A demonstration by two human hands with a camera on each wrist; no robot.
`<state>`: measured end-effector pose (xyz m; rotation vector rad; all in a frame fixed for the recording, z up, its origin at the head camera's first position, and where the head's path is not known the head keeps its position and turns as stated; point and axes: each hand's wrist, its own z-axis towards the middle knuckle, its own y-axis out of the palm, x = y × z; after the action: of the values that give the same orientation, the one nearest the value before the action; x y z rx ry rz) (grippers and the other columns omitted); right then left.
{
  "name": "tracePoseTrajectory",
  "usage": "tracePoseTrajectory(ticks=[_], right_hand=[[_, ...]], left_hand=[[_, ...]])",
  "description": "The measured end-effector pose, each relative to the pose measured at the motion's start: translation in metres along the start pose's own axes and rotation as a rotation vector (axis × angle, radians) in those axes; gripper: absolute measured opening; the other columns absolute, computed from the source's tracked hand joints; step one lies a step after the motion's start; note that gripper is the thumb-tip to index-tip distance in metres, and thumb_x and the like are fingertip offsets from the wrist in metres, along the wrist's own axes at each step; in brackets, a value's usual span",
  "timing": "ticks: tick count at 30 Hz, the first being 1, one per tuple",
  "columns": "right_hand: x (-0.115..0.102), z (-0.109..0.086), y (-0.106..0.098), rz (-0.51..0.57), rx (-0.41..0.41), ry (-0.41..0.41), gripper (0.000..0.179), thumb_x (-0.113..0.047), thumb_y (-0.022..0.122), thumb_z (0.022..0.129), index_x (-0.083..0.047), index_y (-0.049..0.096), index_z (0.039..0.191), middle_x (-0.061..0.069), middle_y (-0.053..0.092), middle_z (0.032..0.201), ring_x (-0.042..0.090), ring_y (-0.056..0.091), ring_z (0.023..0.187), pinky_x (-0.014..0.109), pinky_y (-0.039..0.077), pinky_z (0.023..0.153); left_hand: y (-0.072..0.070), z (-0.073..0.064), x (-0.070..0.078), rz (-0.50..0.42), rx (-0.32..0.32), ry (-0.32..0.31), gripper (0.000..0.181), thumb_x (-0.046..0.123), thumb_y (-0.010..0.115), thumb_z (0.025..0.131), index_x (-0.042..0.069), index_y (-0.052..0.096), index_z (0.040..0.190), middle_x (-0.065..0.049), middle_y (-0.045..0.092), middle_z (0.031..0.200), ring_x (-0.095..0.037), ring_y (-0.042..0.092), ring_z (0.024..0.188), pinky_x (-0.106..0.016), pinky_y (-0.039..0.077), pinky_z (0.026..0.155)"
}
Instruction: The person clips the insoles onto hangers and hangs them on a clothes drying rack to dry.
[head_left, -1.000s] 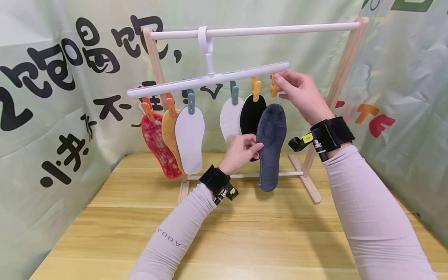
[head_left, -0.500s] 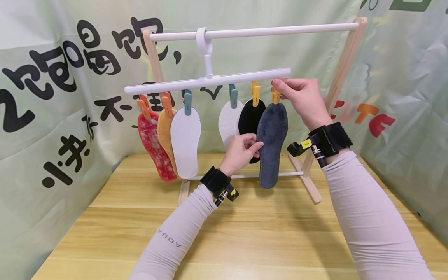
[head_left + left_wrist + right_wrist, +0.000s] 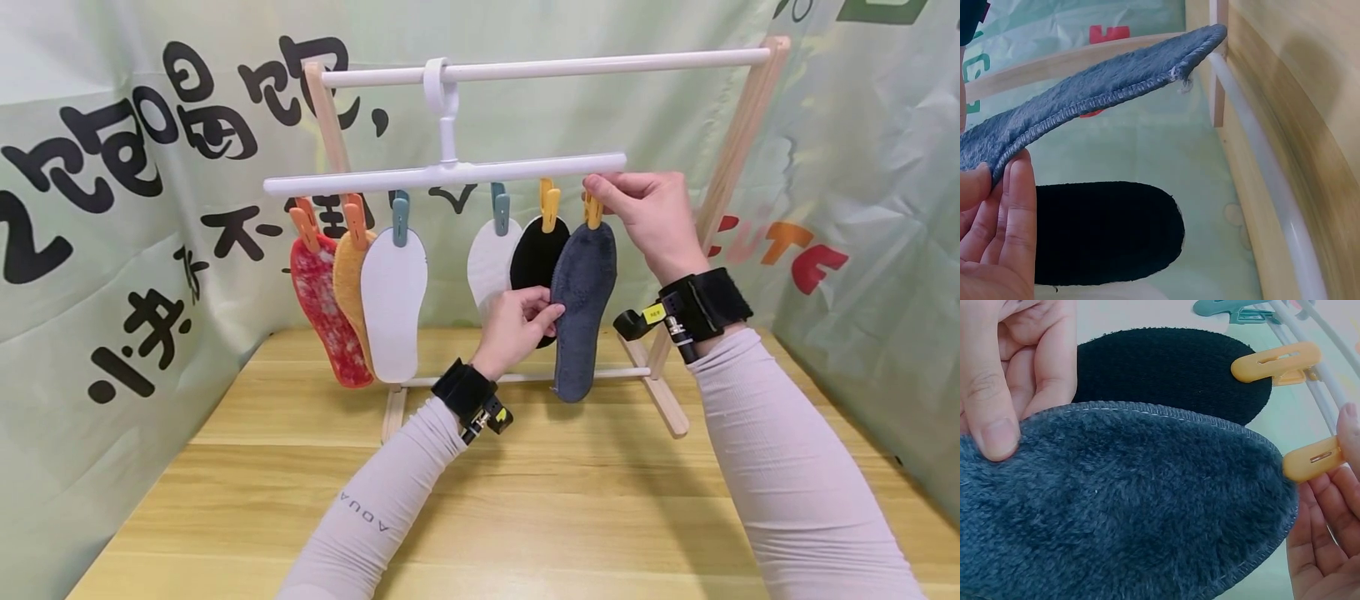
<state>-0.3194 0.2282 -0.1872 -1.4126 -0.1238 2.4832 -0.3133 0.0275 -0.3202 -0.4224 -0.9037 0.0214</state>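
Note:
My left hand [image 3: 517,329] pinches the left edge of a fuzzy dark grey-blue insole [image 3: 585,308] between thumb and fingers. The insole hangs upright, and its stitched border shows in the left wrist view. At its top, my right hand [image 3: 652,217] pinches the upper end of a yellow clothespin [image 3: 1316,459]. That clothespin's tips lie over the insole's end in the right wrist view. Just behind, a black insole [image 3: 536,250] hangs from another yellow clothespin [image 3: 550,210]. The clothespins hang beneath a white hanger bar [image 3: 442,175].
The hanger hooks over the white rail [image 3: 600,65] of a wooden stand [image 3: 742,150]. Farther left hang a white insole [image 3: 491,258], another white insole [image 3: 393,308], an orange insole [image 3: 351,275] and a red mottled insole [image 3: 322,308]. Below is a wooden table [image 3: 525,500].
The yellow clothespin in my right hand has come down from above onto the insole's top end. The hanger's right end has dropped and its left end has risen slightly. My left hand stays put.

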Motion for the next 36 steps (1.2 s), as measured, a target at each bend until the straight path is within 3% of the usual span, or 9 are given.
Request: tracePoseTrajectory(ticks=[11,18,36], right_hand=[[0.003,0.002,0.005,0.032,0.019,-0.016,0.03,-0.038,0.088,0.091,-0.014,0.086,0.111,-0.017,0.081,0.083,0.009,0.073,0.093,0.028,0.054,0.099],[0.004,0.002,0.006,0.043,0.02,-0.009,0.03,-0.035,0.087,0.092,-0.013,0.086,0.112,-0.017,0.081,0.084,0.009,0.074,0.093,0.029,0.054,0.099],[0.007,0.002,0.006,0.093,0.02,-0.008,0.031,-0.031,0.088,0.091,-0.011,0.085,0.114,-0.014,0.082,0.084,0.01,0.073,0.095,0.026,0.054,0.097]], left_hand=[[0.001,-0.001,-0.006,-0.033,0.024,-0.007,0.01,0.003,0.071,0.102,-0.006,0.074,0.102,-0.022,0.077,0.088,-0.026,0.076,0.07,-0.028,0.064,0.067],[0.003,-0.003,-0.011,-0.01,0.042,0.01,0.009,0.003,0.072,0.101,-0.006,0.074,0.1,-0.021,0.077,0.087,-0.031,0.076,0.07,-0.019,0.058,0.062],[0.004,0.002,-0.011,-0.048,0.077,0.019,0.009,0.002,0.072,0.101,-0.007,0.075,0.1,-0.022,0.075,0.083,-0.038,0.076,0.071,-0.021,0.059,0.062]])
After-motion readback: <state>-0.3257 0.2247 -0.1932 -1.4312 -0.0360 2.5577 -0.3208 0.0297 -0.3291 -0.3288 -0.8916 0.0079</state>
